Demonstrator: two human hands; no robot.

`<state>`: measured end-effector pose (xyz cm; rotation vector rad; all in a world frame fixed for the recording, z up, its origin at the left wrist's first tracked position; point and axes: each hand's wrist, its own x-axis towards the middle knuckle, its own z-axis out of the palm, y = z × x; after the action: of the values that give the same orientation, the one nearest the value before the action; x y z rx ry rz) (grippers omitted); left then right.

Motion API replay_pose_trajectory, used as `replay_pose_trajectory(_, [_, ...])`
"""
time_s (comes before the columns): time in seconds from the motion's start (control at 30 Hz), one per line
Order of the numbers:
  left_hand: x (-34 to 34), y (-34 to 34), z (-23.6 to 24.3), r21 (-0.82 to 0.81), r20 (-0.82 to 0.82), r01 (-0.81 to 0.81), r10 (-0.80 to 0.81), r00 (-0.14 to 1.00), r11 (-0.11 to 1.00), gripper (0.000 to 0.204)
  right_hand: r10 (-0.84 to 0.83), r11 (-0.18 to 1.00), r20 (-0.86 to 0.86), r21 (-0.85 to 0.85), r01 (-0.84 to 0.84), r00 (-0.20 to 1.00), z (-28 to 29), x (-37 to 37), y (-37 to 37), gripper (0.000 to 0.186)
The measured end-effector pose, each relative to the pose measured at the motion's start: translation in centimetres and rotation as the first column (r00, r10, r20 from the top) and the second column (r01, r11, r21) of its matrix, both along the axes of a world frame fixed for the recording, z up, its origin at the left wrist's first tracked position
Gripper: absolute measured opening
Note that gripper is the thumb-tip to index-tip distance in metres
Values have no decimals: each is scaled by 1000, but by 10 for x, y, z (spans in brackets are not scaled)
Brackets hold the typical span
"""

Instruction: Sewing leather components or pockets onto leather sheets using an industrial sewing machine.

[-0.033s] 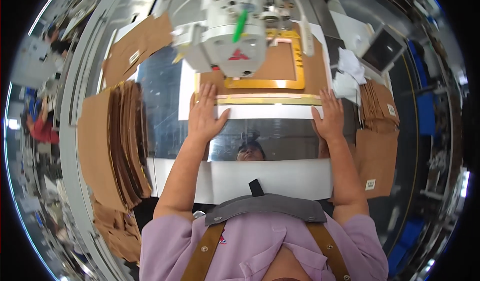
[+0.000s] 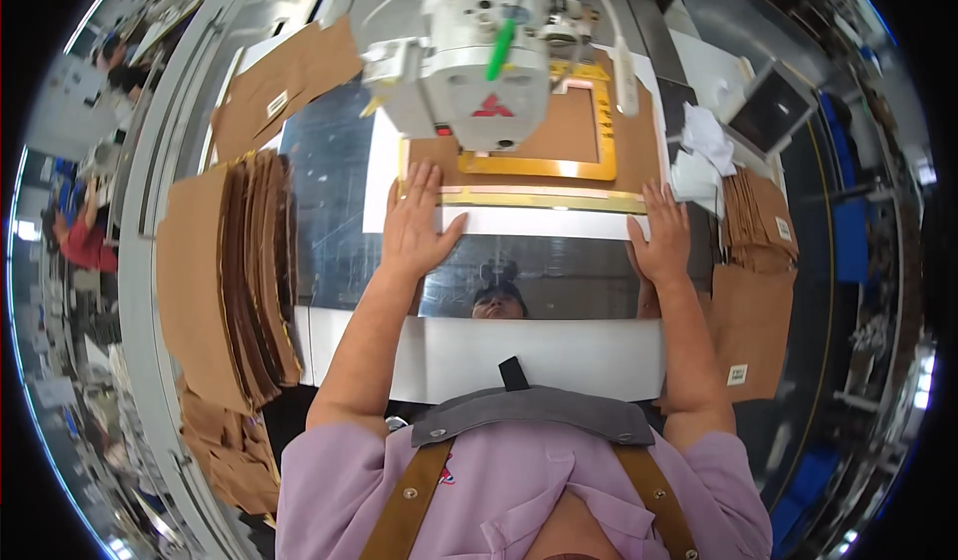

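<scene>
Left hand (image 2: 411, 226) flat, thumb apart, at near-left of the yellow frame (image 2: 539, 168), right hand (image 2: 663, 236) flat, at near-right of it, both gripping nothing, brown panel (image 2: 637, 141) beneath it, arrangement same as earlier, only the view slightly shifted.

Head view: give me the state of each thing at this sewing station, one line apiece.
Left hand: open, flat at panel's near left corner
Right hand: open, flat at panel's near right corner
Brown fabric panel: spread flat
Yellow frame: flat over the panel
Sewing machine: running or stopped, cannot tell
White cloth: crumpled
Monitor: screen dark
Brown panel stack at left: layered
</scene>
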<state>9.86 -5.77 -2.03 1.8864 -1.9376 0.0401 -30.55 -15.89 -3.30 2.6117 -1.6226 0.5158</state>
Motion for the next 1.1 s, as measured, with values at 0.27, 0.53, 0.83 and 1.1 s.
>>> replay_pose_trajectory(0.27, [5, 11, -2, 107, 76, -110, 102, 992, 988, 82, 12, 1000, -12, -17, -12, 1000, -8, 5, -2, 58])
replay_pose_trajectory(0.53, [1, 13, -3, 42, 49, -124, 122, 991, 991, 76, 4, 1000, -4, -25, -4, 1000, -8, 0, -5, 57])
replay_pose_trajectory(0.83, [1, 16, -5, -67, 65, -111, 115, 991, 992, 60, 34, 999, -21, -6, -34, 999, -5, 5, -4, 56])
replay_pose_trajectory(1.1, [1, 18, -7, -86, 72, -151, 157, 985, 985, 56, 58, 998, 6, 0, -58, 998, -5, 5, -4, 57])
